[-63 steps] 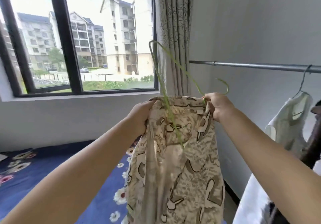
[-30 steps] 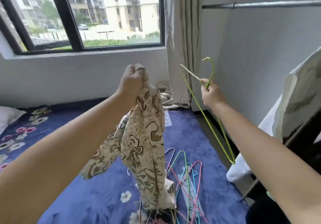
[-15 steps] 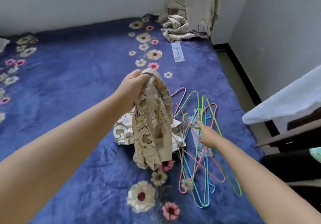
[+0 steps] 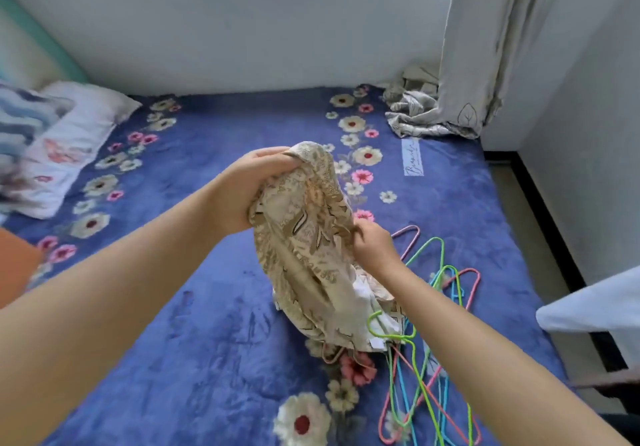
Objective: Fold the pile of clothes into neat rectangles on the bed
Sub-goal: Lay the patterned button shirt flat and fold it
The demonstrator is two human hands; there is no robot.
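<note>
Clothes get folded on the blue floral bed (image 4: 207, 324), so the beige patterned garment (image 4: 304, 237) is held bunched above it. It's gripped by the left hand (image 4: 249, 192) and pinched by the right hand (image 4: 372, 248), probably to find an edge, beside the hangers (image 4: 433, 307).

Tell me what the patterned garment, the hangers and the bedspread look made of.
Patterned garment: thin woven cloth, matte; it drapes in soft folds. Hangers: thin wire, probably coated in bright plastic, slightly glossy. Bedspread: plush fleece-like pile with brush marks.

Two bare forearms, no sleeves, watch or rings in sight, left hand (image 4: 252, 191) and right hand (image 4: 372, 246) ungloved
</note>
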